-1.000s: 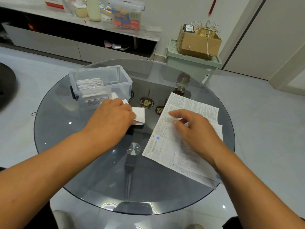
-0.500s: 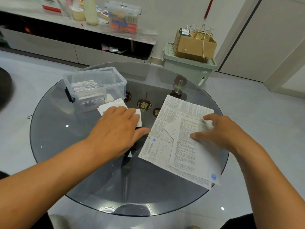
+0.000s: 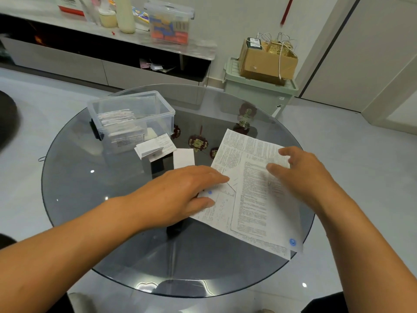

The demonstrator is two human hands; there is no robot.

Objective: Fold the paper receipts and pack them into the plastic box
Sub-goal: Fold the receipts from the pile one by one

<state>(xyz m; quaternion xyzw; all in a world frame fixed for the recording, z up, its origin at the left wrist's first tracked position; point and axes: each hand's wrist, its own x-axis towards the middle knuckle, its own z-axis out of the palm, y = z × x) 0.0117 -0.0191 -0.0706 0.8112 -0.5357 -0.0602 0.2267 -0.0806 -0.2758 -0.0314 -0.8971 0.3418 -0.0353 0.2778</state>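
We cannot read the print on the large receipts [image 3: 255, 193]; it is too small. The left hand [image 3: 178, 195] covers their near-left edge, and the right hand [image 3: 302, 175], blurred at the fingers, covers part of their right side. We cannot count the folded receipts [image 3: 117, 123] standing in the plastic box [image 3: 130, 118] through its wall. Both forearms are cut off by the lower edge. The shelf [image 3: 108, 28] items at the top edge are cropped and blurred.
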